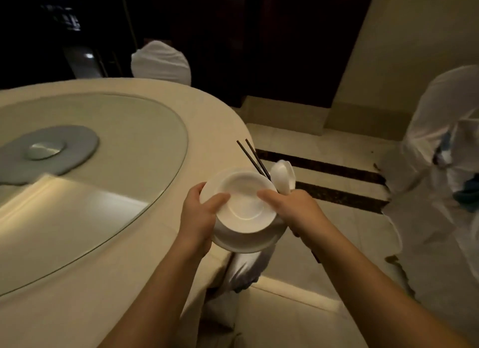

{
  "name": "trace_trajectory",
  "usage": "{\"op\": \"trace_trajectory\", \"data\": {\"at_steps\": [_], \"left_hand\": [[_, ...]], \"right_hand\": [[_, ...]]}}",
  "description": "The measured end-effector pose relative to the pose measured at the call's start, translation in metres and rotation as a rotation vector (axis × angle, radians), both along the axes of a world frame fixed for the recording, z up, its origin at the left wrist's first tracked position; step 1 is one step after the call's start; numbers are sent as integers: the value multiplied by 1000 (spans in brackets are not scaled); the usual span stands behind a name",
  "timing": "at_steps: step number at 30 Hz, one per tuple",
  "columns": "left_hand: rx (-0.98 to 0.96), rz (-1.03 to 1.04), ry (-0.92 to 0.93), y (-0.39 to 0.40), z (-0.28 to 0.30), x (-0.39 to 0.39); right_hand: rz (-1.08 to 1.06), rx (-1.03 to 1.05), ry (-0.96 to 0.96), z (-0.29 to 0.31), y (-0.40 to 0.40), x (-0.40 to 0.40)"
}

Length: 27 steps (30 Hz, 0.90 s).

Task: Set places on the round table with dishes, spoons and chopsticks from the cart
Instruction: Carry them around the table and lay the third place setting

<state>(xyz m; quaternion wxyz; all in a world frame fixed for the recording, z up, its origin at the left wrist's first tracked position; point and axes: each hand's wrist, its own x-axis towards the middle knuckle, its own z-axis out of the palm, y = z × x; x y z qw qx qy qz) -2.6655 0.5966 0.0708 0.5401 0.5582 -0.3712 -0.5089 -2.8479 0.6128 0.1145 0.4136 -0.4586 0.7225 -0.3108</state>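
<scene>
White cloth covers the round tabletop (77, 257) on your left, with a big glass turntable (103, 145) on top of it. Your left hand (199, 218) holds the stack of white dishes (241, 213) by its left rim, thumb on top and fingers curled under. The stack is in the air, just over the tabletop's near edge, not set down yet. Your right hand (293, 207) touches the right rim with its thumb, while its fingers are closed around the dark chopsticks (252, 157) and the white spoon (283, 176), which stick up past the dishes. These dishes look hard, smooth and easy to break, and a stack of them is likely a bit heavy. Keep hold at the rims, one side each, and put them down softly. The chopsticks are thin and light and may slip, so pinch them near the middle. Take the spoon by its handle. Farther right, a chair in a white cover (440, 153) stands on the tile floor (337, 140).
</scene>
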Motion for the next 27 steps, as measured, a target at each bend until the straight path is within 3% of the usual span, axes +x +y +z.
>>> {"op": "trace_trajectory", "data": {"at_steps": [13,20,27], "left_hand": [[150,437,207,-112,-78,0],[256,726,127,-141,-123,-13],[450,966,8,-161,-152,-44]], "right_hand": [[482,128,175,-68,-207,21],[809,242,199,-129,-293,42],[1107,218,203,-187,-346,51]]}}
